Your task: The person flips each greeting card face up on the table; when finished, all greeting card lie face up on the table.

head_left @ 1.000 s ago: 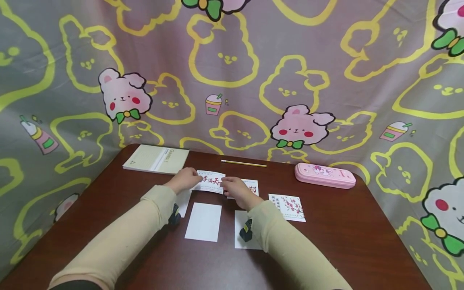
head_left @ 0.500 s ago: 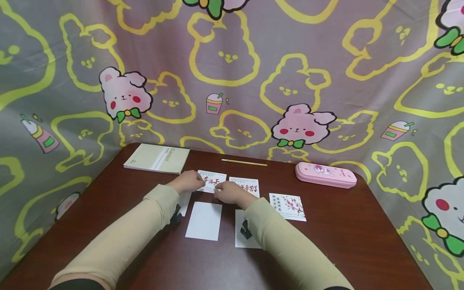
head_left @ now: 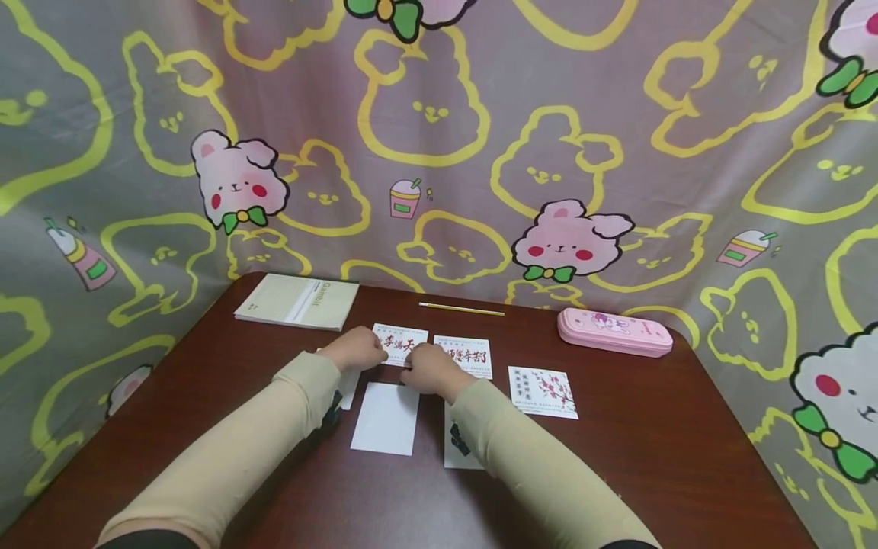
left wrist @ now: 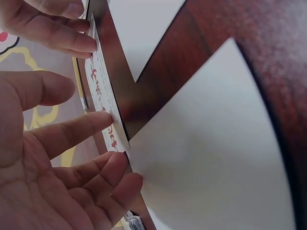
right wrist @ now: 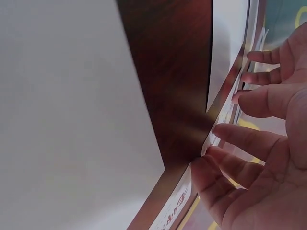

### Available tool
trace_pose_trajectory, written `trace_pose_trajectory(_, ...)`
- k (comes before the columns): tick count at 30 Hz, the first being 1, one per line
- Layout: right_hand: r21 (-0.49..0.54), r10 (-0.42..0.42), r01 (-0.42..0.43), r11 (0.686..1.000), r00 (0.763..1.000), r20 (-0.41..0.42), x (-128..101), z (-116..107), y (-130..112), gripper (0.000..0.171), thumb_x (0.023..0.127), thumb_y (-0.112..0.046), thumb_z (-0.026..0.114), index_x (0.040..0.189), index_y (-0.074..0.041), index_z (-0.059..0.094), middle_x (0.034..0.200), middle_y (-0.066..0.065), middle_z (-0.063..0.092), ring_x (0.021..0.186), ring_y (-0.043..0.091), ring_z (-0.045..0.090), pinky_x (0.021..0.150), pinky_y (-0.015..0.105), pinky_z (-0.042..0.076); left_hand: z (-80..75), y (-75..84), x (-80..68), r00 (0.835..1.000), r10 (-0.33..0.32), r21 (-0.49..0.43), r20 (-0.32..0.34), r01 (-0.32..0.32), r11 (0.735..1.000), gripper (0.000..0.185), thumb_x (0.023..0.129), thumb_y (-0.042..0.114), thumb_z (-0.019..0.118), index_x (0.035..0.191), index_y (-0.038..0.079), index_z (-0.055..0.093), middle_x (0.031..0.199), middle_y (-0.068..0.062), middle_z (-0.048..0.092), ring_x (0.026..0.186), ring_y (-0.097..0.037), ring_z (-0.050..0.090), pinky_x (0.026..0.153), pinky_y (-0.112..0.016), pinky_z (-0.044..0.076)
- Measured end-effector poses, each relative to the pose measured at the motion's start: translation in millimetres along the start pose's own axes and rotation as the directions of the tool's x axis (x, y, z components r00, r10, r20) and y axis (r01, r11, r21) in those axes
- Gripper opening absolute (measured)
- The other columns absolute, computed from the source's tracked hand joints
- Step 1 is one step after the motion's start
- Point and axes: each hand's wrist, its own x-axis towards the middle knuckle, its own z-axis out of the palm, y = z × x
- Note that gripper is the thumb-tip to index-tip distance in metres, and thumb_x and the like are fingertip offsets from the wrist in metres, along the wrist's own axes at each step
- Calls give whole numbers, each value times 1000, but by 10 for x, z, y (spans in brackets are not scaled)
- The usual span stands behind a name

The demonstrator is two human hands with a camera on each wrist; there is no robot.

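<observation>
A white card with red Chinese writing (head_left: 400, 343) lies flat at the back middle of the table in the head view. My left hand (head_left: 354, 348) is at its left end; in the left wrist view the index fingertip (left wrist: 104, 120) touches the card, with the thumb apart. At the card's near right corner is my right hand (head_left: 434, 371), fingers extended and touching its edge in the right wrist view. Close by on the right lies a second red-lettered card (head_left: 468, 357). A blank white card (head_left: 386, 419) lies nearer, and another (head_left: 348, 390) is partly hidden by my left hand.
A third blank card (head_left: 461, 451) lies partly under my right forearm. To the right is a card with red blossoms (head_left: 549, 392). Along the back of the brown table (head_left: 645, 450) are a notebook (head_left: 295, 301), a pencil (head_left: 461, 309) and a pink pencil case (head_left: 615, 332).
The lettered card, held bent a second ago, now lies flat. My right hand has moved slightly left and nearer, uncovering more of the second lettered card. My left hand has shifted slightly right.
</observation>
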Motion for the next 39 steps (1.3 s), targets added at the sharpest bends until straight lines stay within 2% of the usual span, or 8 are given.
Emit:
trace_pose_trajectory(8, -19, -3, 3, 1000, 1000, 6, -36, -41, -48, 24, 93, -22, 67, 72, -11, 66, 76, 2, 66, 67, 17, 52, 69, 35, 49, -4, 35, -57, 1000, 23, 27, -17, -23, 999, 36, 90, 12, 60, 55, 13, 52, 55, 5, 40, 53, -12, 36, 52, -26, 30)
trace_pose_trajectory(12, 15, 2, -2, 1000, 1000, 2, -36, -28, -52, 19, 94, -22, 66, 88, -7, 74, 91, 7, 72, 81, 22, 64, 79, 38, 53, 14, 15, -72, 999, -2, 21, -34, 2, 1000, 29, 92, 13, 59, 64, 7, 61, 62, 0, 50, 60, -17, 47, 57, -29, 40)
trace_pose_trajectory(17, 241, 43, -31, 970, 998, -44, -15, -25, -62, 41, 97, -19, 58, 132, 3, 67, 128, 17, 69, 123, 33, 63, 104, 44, 49, -50, -111, -149, 992, -68, -39, -103, 64, 997, 36, 101, 17, 53, 120, -10, 67, 118, -26, 65, 115, -40, 61, 98, -51, 49)
trace_pose_trajectory(23, 461, 85, -54, 886, 995, -46, 4, -10, -143, 40, 96, -18, 60, 130, 1, 68, 126, 16, 70, 121, 32, 63, 101, 42, 50, -208, -346, -293, 985, -63, -128, -158, 43, 991, 39, 104, 14, 49, 129, -15, 58, 128, -33, 61, 124, -48, 55, 104, -57, 45)
trace_pose_trajectory(26, 618, 106, -89, 781, 994, 10, 13, 32, -215, 37, 97, -16, 61, 128, 3, 69, 118, 15, 71, 110, 29, 67, 93, 37, 54, -233, -433, -407, 988, 2, -131, -155, -23, 991, 38, 105, 13, 50, 129, -15, 59, 129, -33, 61, 125, -49, 54, 105, -58, 44)
trace_pose_trajectory(31, 879, 123, -185, 440, 982, 146, 26, 118, -338, 37, 100, -7, 58, 130, 13, 61, 111, 21, 70, 93, 22, 67, 84, 31, 58, -183, -529, -622, 991, 132, -50, -3, -132, 990, 40, 106, 19, 53, 131, -10, 62, 137, -31, 57, 133, -49, 49, 111, -60, 37)
trace_pose_trajectory(35, 926, 104, -229, 300, 973, 207, 52, 176, -409, 38, 101, -5, 55, 134, 15, 57, 121, 24, 68, 104, 27, 69, 91, 34, 57, -141, -580, -753, 982, 156, 27, 111, -160, 987, 42, 105, 23, 53, 131, -8, 65, 142, -31, 54, 135, -48, 48, 112, -59, 37)
trace_pose_trajectory(39, 950, 63, -270, 159, 963, 263, 76, 206, -492, 40, 104, -6, 50, 137, 17, 51, 130, 29, 62, 121, 36, 63, 102, 40, 52, -140, -611, -822, 983, 147, 8, 105, -149, 989, 41, 105, 22, 53, 131, -8, 65, 143, -31, 53, 136, -48, 47, 113, -60, 36)
